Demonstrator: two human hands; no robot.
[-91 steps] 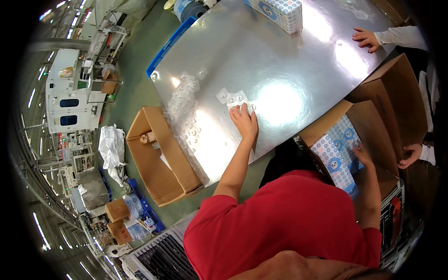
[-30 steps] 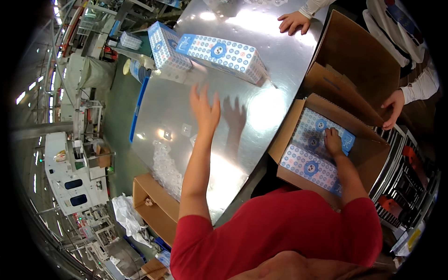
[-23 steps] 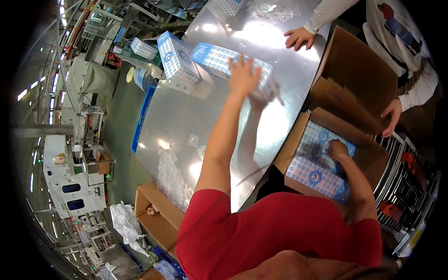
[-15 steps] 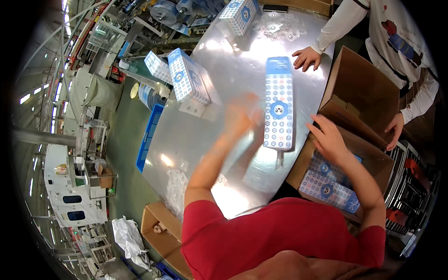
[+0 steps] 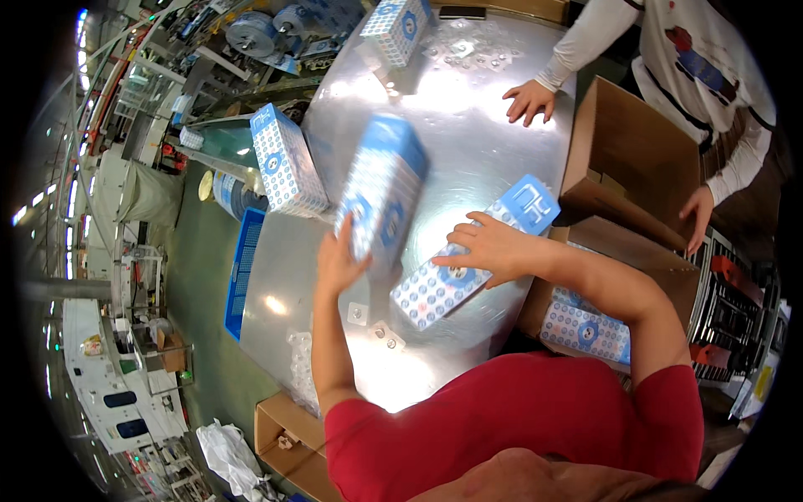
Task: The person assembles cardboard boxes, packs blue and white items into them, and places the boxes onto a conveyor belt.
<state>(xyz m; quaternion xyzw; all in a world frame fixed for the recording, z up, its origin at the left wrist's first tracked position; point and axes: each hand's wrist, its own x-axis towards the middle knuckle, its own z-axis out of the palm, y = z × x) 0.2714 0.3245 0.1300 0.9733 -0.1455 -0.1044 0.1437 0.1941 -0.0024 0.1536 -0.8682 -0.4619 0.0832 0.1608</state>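
Observation:
My left hand [image 5: 338, 261] is closed around the near end of a blue and white patterned carton package [image 5: 385, 184], blurred by motion, above the metal table [image 5: 280, 255]. The right hand [image 5: 487, 244] reaches across the middle of a second such package [image 5: 439, 289], which lies slantwise with its blue end toward the far right. My fingers rest over its far edge and the thumb is at the near one. Two small clear packets [image 5: 357, 314] lie just nearer than my left hand.
Another package [image 5: 284, 167] stands at the table's left edge, one more [image 5: 396, 32] at the far end beside clear packets [image 5: 468, 46]. At right are cardboard boxes [image 5: 644, 155], the nearer holding packages [image 5: 577, 328]. A co-worker's hand [image 5: 530, 101] rests on the table. A blue crate [image 5: 242, 272] is at left.
One package lay lengthwise mid-table; now two are there, one in each hand. My left hand has moved left and nearer; my right hand has moved left from the table's edge. The view has shifted slightly.

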